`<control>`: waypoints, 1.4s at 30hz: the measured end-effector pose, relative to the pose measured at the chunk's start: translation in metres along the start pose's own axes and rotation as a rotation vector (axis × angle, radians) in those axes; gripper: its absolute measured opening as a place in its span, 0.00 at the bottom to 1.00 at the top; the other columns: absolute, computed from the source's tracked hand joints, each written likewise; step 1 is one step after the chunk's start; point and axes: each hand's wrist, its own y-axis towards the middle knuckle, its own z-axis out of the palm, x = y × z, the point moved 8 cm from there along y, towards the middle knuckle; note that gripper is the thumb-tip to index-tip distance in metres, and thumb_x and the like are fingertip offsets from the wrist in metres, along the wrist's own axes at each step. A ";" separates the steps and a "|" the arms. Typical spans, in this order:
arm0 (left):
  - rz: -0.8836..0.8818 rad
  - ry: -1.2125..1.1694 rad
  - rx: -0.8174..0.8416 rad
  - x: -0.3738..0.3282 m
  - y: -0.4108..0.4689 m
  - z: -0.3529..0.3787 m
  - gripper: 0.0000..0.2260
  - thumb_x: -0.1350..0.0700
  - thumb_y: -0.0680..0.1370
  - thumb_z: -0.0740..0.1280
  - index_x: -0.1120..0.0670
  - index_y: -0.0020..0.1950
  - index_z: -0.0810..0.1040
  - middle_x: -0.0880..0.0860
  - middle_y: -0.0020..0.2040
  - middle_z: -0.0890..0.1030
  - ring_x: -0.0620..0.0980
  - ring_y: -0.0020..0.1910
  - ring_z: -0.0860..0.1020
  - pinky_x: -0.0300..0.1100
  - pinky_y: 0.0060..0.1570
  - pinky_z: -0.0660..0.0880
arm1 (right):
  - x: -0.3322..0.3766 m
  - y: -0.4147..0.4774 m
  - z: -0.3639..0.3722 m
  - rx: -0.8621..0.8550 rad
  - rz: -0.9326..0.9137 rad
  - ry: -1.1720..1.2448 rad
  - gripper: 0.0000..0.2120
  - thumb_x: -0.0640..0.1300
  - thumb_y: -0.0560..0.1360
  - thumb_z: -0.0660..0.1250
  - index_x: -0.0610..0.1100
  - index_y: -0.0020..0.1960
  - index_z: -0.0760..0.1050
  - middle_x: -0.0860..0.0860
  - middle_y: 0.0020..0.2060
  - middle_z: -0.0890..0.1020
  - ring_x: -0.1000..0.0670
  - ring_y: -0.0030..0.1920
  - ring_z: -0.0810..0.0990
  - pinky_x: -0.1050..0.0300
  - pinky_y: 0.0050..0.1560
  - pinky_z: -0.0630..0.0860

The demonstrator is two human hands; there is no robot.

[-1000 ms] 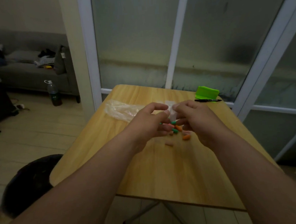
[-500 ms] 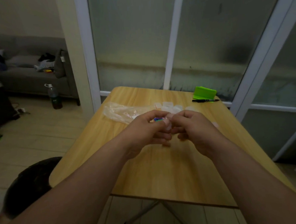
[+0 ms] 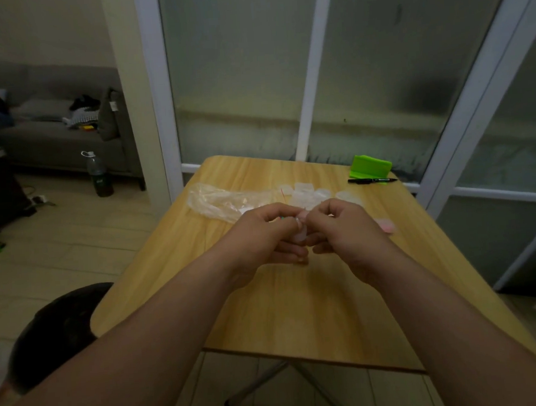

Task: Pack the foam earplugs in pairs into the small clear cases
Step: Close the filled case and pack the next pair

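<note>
My left hand [image 3: 267,234] and my right hand [image 3: 343,229] meet above the middle of the wooden table [image 3: 298,310], fingers curled. Between their fingertips they pinch a small clear case [image 3: 301,232]; a bit of colour shows at the left fingers, but its contents are hidden. Several empty clear cases [image 3: 307,194] lie just beyond the hands. A pinkish case or earplugs [image 3: 385,225] lies right of my right hand. The loose earplugs on the table are hidden behind my hands.
A crumpled clear plastic bag [image 3: 219,202] lies at the left of the table. A green box [image 3: 371,165] and a black pen [image 3: 372,180] sit at the far right corner. A dark stool [image 3: 57,325] stands at the left; glass doors behind.
My hands have risen off the earplug pile and closed together on a small clear case. The view has tilted, so the cases beyond the hands now show.
</note>
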 end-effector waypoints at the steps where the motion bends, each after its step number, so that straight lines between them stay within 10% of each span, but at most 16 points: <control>1: -0.007 -0.010 -0.010 0.000 0.001 -0.002 0.10 0.59 0.83 0.66 0.54 0.63 0.84 0.64 0.50 0.87 0.59 0.46 0.87 0.45 0.44 0.84 | 0.000 0.001 -0.001 -0.012 0.001 0.000 0.06 0.44 0.79 0.73 0.40 0.49 0.80 0.46 0.38 0.87 0.49 0.38 0.85 0.56 0.38 0.79; 15: -0.024 -0.142 -0.092 0.004 0.009 -0.006 0.10 0.63 0.84 0.65 0.59 0.65 0.76 0.68 0.54 0.85 0.62 0.53 0.87 0.52 0.53 0.85 | 0.015 0.002 -0.017 -0.127 -0.206 -0.282 0.05 0.49 0.82 0.70 0.51 0.51 0.85 0.52 0.41 0.87 0.53 0.40 0.86 0.52 0.39 0.83; 24: -0.124 -0.187 0.252 0.018 -0.006 0.038 0.17 0.72 0.81 0.61 0.62 0.68 0.76 0.61 0.52 0.81 0.49 0.42 0.81 0.42 0.45 0.81 | 0.020 0.007 -0.008 0.007 -0.263 -0.319 0.08 0.45 0.82 0.70 0.50 0.52 0.88 0.57 0.41 0.87 0.62 0.39 0.83 0.68 0.38 0.74; 28: -0.212 -0.249 0.207 0.025 -0.003 0.039 0.10 0.54 0.83 0.62 0.55 0.63 0.74 0.54 0.41 0.75 0.48 0.35 0.73 0.40 0.35 0.69 | 0.019 0.007 -0.009 0.039 -0.237 -0.267 0.08 0.44 0.83 0.70 0.48 0.55 0.88 0.59 0.37 0.86 0.63 0.37 0.82 0.70 0.34 0.74; 31: -0.258 -0.279 0.140 0.030 0.000 0.033 0.23 0.35 0.85 0.56 0.53 0.63 0.77 0.54 0.39 0.76 0.49 0.33 0.73 0.41 0.33 0.68 | 0.020 0.004 -0.010 0.060 -0.219 -0.244 0.08 0.48 0.83 0.69 0.50 0.54 0.88 0.57 0.39 0.87 0.61 0.37 0.82 0.60 0.35 0.78; 42: -0.237 -0.515 -0.063 0.025 0.007 0.011 0.21 0.45 0.86 0.56 0.57 0.69 0.78 0.58 0.46 0.83 0.52 0.37 0.80 0.48 0.43 0.77 | -0.021 0.012 -0.047 0.024 -0.216 -0.951 0.06 0.49 0.81 0.71 0.59 0.56 0.84 0.58 0.49 0.79 0.54 0.51 0.79 0.49 0.54 0.76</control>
